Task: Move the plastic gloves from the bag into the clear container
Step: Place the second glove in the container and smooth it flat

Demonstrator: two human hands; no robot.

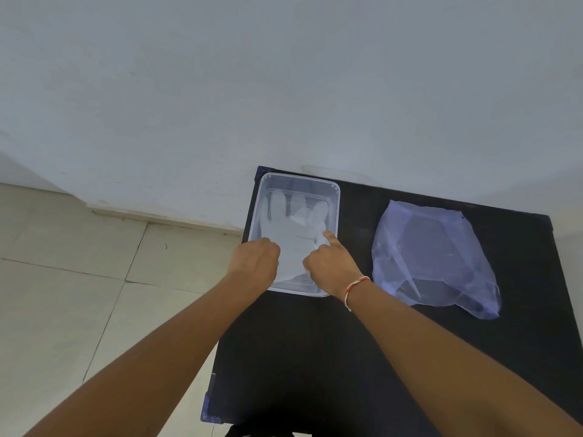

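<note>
Left hand (256, 260) over the near left part of the clear container (334, 200), fingers curled under, knuckles up; it appears to pinch the cuff end of the plastic gloves (291, 228), though the fingertips are hidden, so the grip cannot be confirmed. Right hand (331, 263) at the container's near right side, loosely closed, forefinger and thumb extended and touching the gloves' right edge; a pinch looks likely but is not clear. A red-and-white thread bracelet (355, 287) on the right wrist.

Gloves lie flat inside the container, translucent white, fingers pointing to the far end, cuff toward the person.

Container sits on the far left part of the black counter (315, 357), close to its left edge. The bag (435, 257), bluish clear plastic, crumpled and flattened, lies on the counter to the right, apart from the container. Contents of the bag cannot be made out.

Pale tiled floor (63, 294) to the left, white wall (284, 89) behind.
</note>
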